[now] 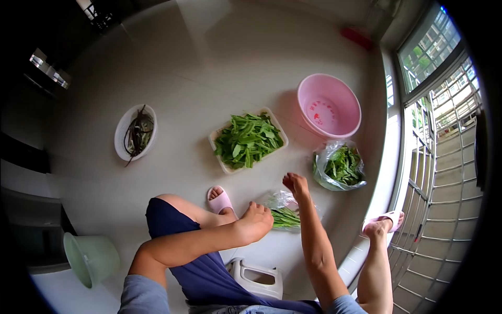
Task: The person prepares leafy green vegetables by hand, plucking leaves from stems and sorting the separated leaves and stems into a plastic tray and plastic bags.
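My left hand (255, 222) is closed, its fingers curled beside a clear plastic bag (281, 199) of long green stems (285, 217) on the floor. To its right and a little farther out, my right hand (296, 186) is raised above the floor with the fingers bent in. Whatever either hand may hold is hidden or too small to name. Beyond them stands a rectangular basket (228, 169) heaped with leafy greens (248, 140). On the right sits another plastic bag (324, 177), open, with more leafy greens (344, 165) inside.
A pink basin (345, 108) stands behind the right-hand bag. At left, a white oval basket (121, 134) holds dark, thin strips (138, 132). A pale green bucket (99, 259) tilts at lower left. A grey-white plastic stool (254, 285) is below me; a barred window (434, 157) lines the right.
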{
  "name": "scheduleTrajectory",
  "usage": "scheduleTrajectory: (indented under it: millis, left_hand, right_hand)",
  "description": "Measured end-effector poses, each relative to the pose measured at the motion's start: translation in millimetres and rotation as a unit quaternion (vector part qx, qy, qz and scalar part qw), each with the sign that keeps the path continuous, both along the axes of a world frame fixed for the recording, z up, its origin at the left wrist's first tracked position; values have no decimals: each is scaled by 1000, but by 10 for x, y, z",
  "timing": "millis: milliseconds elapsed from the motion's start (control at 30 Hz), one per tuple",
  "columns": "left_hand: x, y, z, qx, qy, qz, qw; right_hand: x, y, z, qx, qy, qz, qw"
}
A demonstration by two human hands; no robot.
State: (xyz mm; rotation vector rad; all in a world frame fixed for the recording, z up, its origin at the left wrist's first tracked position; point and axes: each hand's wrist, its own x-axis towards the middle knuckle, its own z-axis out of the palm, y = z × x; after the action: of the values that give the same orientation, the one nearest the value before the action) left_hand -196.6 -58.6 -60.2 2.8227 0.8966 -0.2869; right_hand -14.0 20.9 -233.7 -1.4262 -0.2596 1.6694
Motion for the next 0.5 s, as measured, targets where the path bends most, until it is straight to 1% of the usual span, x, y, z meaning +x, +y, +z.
scheduleTrajectory:
  millis: [67,133,167,267,300,333,433,500]
  left_hand:
    - [62,-30,-34,-19,-9,-9,1000]
    - [127,-71,-67,3,11,-27,1000]
    - [163,-75,-77,-30,9,-21,999]
    - [210,-69,-113,-50,8,-30,998]
    - [237,-30,-48,-63,28,-36,997]
    - [263,-9,-41,-61,26,-44,997]
    - [279,6,-15,-36,41,-39,998]
    - [295,10,-45,-34,40,-45,998]
  right_hand:
    - [280,-488,-6,-13,38,-42,998]
    - [512,-931,-29,-45,50,-101,993]
    - [605,-1143,-54,-31,81,-115,990]
    - [744,-1616,-94,-85,48,-127,987]
    - [784,-1706,-135,-89,56,-129,986]
    - [789,-1746,-186,-117,39,-153,980]
    - [718,-1727,-223,-122,37,-166,978]
    - [671,-1650,-186,-121,32,-117,985]
